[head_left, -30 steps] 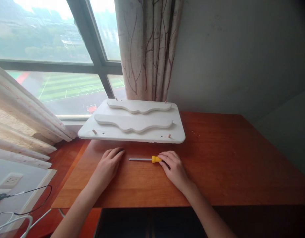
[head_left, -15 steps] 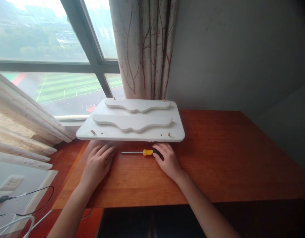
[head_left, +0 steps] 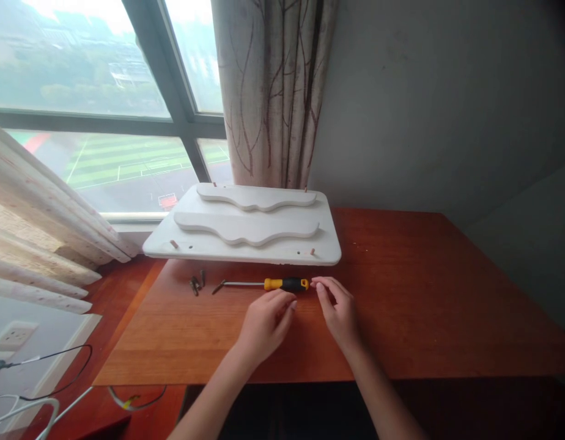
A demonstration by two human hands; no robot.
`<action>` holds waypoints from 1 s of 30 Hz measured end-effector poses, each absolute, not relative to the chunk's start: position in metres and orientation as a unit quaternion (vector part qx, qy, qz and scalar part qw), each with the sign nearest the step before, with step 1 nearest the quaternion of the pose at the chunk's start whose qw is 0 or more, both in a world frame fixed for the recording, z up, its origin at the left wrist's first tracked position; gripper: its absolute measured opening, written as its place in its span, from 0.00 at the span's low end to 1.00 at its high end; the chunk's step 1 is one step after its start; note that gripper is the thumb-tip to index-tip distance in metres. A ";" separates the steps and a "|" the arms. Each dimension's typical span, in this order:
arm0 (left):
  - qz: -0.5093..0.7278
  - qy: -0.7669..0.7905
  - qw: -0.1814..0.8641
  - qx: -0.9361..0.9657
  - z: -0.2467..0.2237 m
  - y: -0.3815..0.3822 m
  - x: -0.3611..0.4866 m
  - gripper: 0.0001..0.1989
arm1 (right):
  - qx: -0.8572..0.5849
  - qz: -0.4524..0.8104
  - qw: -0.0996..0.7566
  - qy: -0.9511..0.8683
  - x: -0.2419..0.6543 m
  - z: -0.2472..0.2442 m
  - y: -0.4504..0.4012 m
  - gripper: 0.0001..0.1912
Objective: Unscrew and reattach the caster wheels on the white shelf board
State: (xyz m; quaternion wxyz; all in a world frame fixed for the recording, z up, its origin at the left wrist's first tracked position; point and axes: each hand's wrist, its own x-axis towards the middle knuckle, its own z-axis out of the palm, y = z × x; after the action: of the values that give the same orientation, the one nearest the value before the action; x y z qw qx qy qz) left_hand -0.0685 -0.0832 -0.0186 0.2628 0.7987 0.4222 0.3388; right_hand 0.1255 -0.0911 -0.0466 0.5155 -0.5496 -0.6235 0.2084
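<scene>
My left hand (head_left: 268,324) is over the table just below the screwdriver's handle, thumb and fingers drawn together; whatever they pinch, if anything, is hidden. By the handle's right end, my right hand (head_left: 338,308) has its thumb and fingertips close together, and I cannot make out anything between them. The screwdriver (head_left: 273,284), with a yellow and black handle, lies flat, its tip pointing left. A dark screw (head_left: 217,287) lies at that tip, and several more small screws (head_left: 197,283) are scattered to the left.
Behind the screwdriver lies a white board (head_left: 246,252) with wooden pegs, holes and two wavy white pieces (head_left: 246,229) on top. The wooden table (head_left: 424,305) extends right to the wall. Window, curtains (head_left: 273,91) and a wall socket (head_left: 16,336) are beyond.
My left hand has moved right from the table's left side, uncovering the screws there. My right hand has shifted right, off the screwdriver's handle.
</scene>
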 end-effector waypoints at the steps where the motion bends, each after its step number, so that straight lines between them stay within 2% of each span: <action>1: 0.317 0.416 0.262 0.811 -0.019 -0.085 -0.058 0.12 | -0.544 0.214 0.504 -0.636 0.125 -0.046 -0.093 0.12; 6: 0.263 0.391 0.212 0.856 -0.029 -0.087 -0.043 0.09 | -0.532 0.213 0.412 -0.709 0.121 -0.048 -0.098 0.17; 9: 0.259 0.390 0.204 0.860 -0.033 -0.088 -0.047 0.08 | -0.531 0.220 0.387 -0.721 0.120 -0.051 -0.097 0.16; 30: 0.254 0.396 0.213 0.856 -0.036 -0.087 -0.048 0.08 | -0.531 0.227 0.386 -0.720 0.120 -0.049 -0.092 0.17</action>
State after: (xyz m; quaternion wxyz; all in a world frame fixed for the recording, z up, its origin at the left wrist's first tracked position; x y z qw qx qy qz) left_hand -0.0478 -0.0866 -0.0357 0.2134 0.8562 0.3958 0.2544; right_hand 0.1196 -0.0925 -0.0487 0.3857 -0.5305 -0.7199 0.2268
